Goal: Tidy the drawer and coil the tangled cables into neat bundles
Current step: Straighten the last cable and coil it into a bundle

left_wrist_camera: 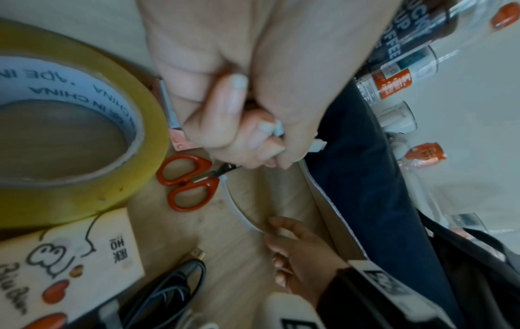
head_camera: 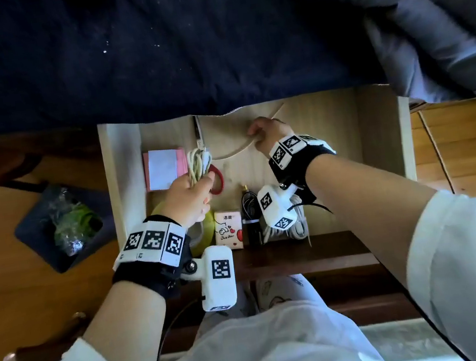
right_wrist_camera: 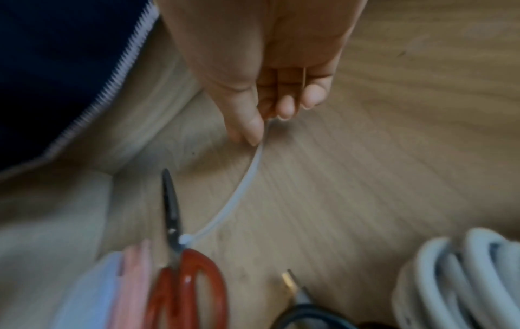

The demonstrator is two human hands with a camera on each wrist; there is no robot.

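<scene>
Left wrist view: tape roll (left_wrist_camera: 93,155) reads "MADE IN CHINA"; left hand (left_wrist_camera: 242,124) grips coiled cable (head_camera: 198,164), right hand (right_wrist_camera: 270,89) pinches its loose end.

Drawer (head_camera: 348,149) floor: pale wood-grain laminate, matt. Scissors (left_wrist_camera: 188,182): glossy red plastic handles, dull metal blades. Tape roll (left_wrist_camera: 84,133): yellow, smooth, slightly glossy, with printed paper core. White cable (right_wrist_camera: 242,189): smooth matt plastic sheath. Bedcover (head_camera: 152,54): dark blue cloth.

drawer (head_camera: 384,141) back under bedding (hidden), scissors (head_camera: 217,180) half-covered
</scene>
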